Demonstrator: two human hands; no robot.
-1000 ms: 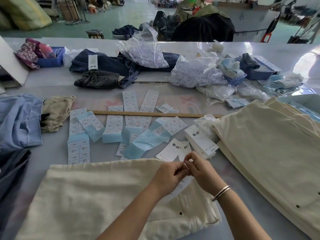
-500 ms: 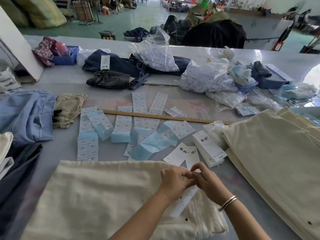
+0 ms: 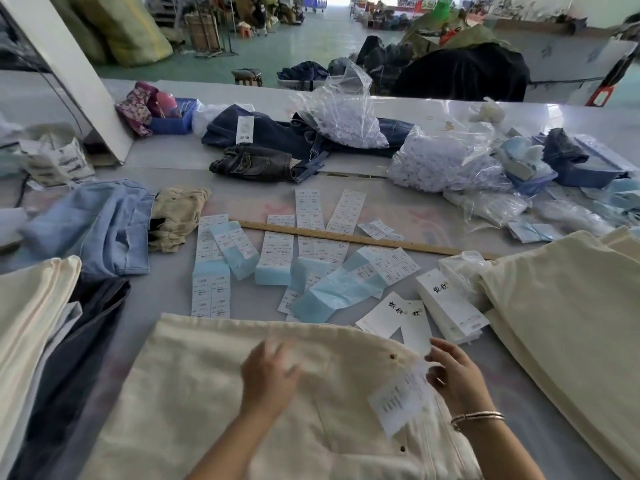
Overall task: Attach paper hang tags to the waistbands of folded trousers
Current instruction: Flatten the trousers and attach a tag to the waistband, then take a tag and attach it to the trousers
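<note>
The folded cream cotton trousers [image 3: 214, 403] lie flat at the near edge of the counter [image 3: 408, 202], waistband end towards my right. My left hand [image 3: 268, 375] rests on the cloth near the middle of the fold, blurred, its grip spread and holding nothing that I can make out. My right hand [image 3: 457, 375] sits at the waistband corner, just beside the dark rivet button, its fingers curled against the top edge of the white printed paper hang tag [image 3: 401, 400]. The tag lies tilted on the waistband, and the grip looks like a light pinch on its upper end, though the blur keeps me from being sure.

I judge this pair to be at the end of its tagging step: the tag seems fixed at the waistband, and what remains is to let go and clear the trousers away. The next move calls for sliding this pair off, probably towards the stack of cream folded trousers [image 3: 571, 323] at the right edge, without creasing the tag under the cloth. Then I need a fresh tag from the small pile of white hang tags with black brush lettering [image 3: 446, 303], which lies just beyond my right hand, and another pair to put it on.
</note>
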